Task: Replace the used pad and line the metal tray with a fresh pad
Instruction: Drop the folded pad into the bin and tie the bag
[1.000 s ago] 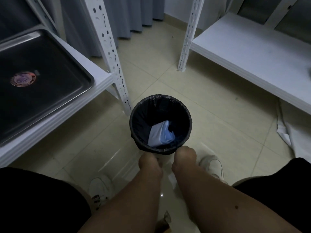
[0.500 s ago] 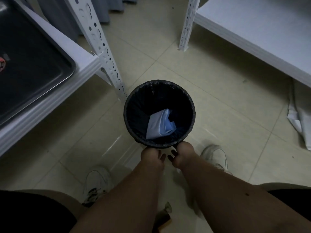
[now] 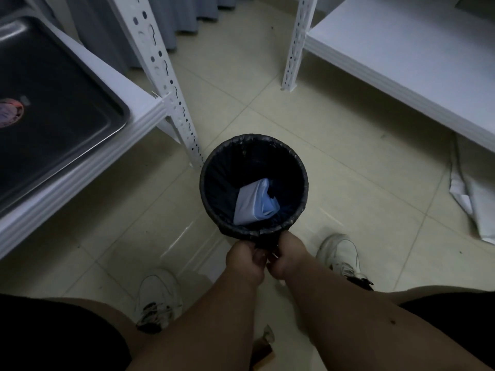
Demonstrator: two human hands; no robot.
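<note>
A crumpled blue and white used pad [image 3: 255,201] lies inside a round bin lined with a black bag [image 3: 214,167] on the floor. My left hand [image 3: 245,259] and my right hand [image 3: 288,257] are side by side at the bin's near rim, both pinching a bunched fold of the black bag [image 3: 265,243]. The bare metal tray [image 3: 53,108] lies on the white shelf [image 3: 139,113] at the left, with a round sticker [image 3: 9,113] on its bottom.
A perforated white shelf post [image 3: 171,92] stands just left of the bin. A second white shelf [image 3: 401,49] and its post [image 3: 293,46] are at the right, with crumpled white paper [image 3: 479,207] under it. My two white shoes [image 3: 158,298] flank my arms.
The view has shifted, bringing the tray back into view. My hands have come closer together and gathered the bag's edge just below the near rim.
</note>
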